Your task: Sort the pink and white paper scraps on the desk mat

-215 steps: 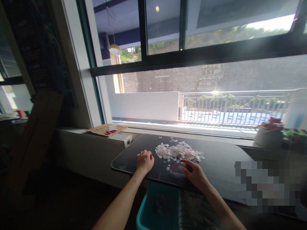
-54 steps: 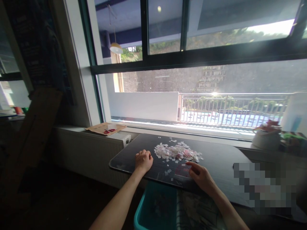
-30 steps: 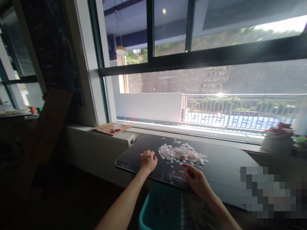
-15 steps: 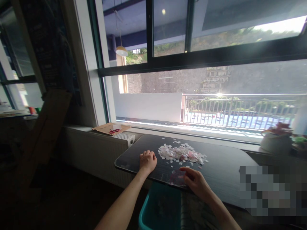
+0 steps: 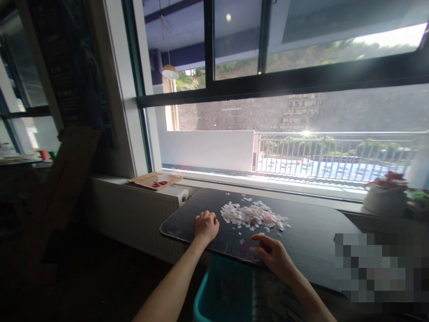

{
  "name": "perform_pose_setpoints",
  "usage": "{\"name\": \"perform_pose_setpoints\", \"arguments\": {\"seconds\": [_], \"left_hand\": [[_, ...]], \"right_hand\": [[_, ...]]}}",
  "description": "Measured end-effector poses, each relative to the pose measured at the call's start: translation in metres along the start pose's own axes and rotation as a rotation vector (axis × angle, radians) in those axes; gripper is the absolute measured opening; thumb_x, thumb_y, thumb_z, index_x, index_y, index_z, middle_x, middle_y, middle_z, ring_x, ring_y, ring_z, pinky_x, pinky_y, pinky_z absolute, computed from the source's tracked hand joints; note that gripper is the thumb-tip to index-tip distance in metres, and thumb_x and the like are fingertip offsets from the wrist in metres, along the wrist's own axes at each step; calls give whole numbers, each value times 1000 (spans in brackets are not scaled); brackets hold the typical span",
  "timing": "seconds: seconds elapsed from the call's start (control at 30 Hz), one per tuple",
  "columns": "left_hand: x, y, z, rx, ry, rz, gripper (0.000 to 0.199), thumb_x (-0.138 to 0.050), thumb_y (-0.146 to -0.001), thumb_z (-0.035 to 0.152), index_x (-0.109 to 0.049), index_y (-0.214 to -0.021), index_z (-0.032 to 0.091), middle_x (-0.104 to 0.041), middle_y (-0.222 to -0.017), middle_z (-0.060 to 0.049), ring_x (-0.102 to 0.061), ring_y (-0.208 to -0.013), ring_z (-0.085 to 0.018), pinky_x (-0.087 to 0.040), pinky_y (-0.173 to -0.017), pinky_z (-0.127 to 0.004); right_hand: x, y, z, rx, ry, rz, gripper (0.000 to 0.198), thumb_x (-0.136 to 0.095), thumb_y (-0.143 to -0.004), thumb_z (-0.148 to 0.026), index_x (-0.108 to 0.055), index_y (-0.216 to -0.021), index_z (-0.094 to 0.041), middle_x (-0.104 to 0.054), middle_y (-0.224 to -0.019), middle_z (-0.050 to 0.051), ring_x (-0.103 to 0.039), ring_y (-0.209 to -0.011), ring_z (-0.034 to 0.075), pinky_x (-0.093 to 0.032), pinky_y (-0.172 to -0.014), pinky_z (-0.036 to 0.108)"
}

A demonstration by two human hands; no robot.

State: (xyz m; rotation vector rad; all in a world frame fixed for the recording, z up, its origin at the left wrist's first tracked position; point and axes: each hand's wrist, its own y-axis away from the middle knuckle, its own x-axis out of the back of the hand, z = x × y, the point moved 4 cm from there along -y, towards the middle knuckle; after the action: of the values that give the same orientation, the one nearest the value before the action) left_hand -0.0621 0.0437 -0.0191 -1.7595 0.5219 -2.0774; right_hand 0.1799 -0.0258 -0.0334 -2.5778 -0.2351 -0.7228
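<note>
My left hand (image 5: 207,226) rests on the dark table, fingers curled into a loose fist, just left of a heap of small white paper scraps (image 5: 253,214). A few pinkish pieces are mixed into that heap. In front of it, near the table's edge, my right hand (image 5: 272,251) hovers or rests with thumb and forefinger apart, and I see nothing between them. A see-through pinkish item (image 5: 248,250), perhaps thin plastic, lies just left of my right fingers; its kind is unclear. The undersides of both hands are hidden.
The dark table (image 5: 311,241) stands against the window sill. Below its front edge is a teal bin (image 5: 203,290). Red-handled scissors (image 5: 160,184) lie on a brown envelope (image 5: 140,179) to the left, beside a radiator (image 5: 134,208). A potted plant (image 5: 385,197) sits at right.
Both hands stay almost where they were. The see-through pinkish item looks slightly different in outline, and a pale scrap at its left edge no longer shows.
</note>
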Motion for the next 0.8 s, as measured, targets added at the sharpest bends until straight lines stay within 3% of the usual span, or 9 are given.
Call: {"name": "perform_pose_setpoints", "arguments": {"seconds": [0.2, 0.43, 0.67, 0.8], "left_hand": [[-1, 0, 0, -2, -2, 0, 13, -49, -81, 25, -60, -80, 19, -60, -90, -6, -53, -89, -21, -36, -81, -35], [-2, -1, -1, 12, -17, 4, 12, -49, -80, 25, -60, -80, 19, -59, -90, -6, -53, -91, -21, -35, -81, -35], [-1, -1, 0, 7, -7, -15, 13, -49, -81, 25, -61, -81, 19, -59, -91, -6, -52, -91, -22, -35, -82, -35], [-1, -1, 0, 10, -2, -20, 14, -48, -81, 25, -61, -81, 19, -59, -91, -7, -52, -91, -22, -35, -82, -36]], "right_hand": [[2, -2, 0, -9, 51, 63, 38, -46, -79, -25, -64, -110, -14, -54, -62, -2, -44, -54, 11, -35, -55, 23], [-4, -2, 0, 17, 24, -39, 36, -49, -77, -23, -67, -107, -16, -59, -64, -1, -48, -55, 11, -37, -54, 22], [8, -6, 13, -107, 194, 264, 42, -44, -81, -33, -64, -113, -14, -64, -67, 2, -55, -59, 16, -40, -60, 26], [6, -6, 13, -106, 240, 196, 39, -46, -78, -31, -66, -110, -18, -64, -66, 1, -55, -58, 15, -39, -57, 25]]}}
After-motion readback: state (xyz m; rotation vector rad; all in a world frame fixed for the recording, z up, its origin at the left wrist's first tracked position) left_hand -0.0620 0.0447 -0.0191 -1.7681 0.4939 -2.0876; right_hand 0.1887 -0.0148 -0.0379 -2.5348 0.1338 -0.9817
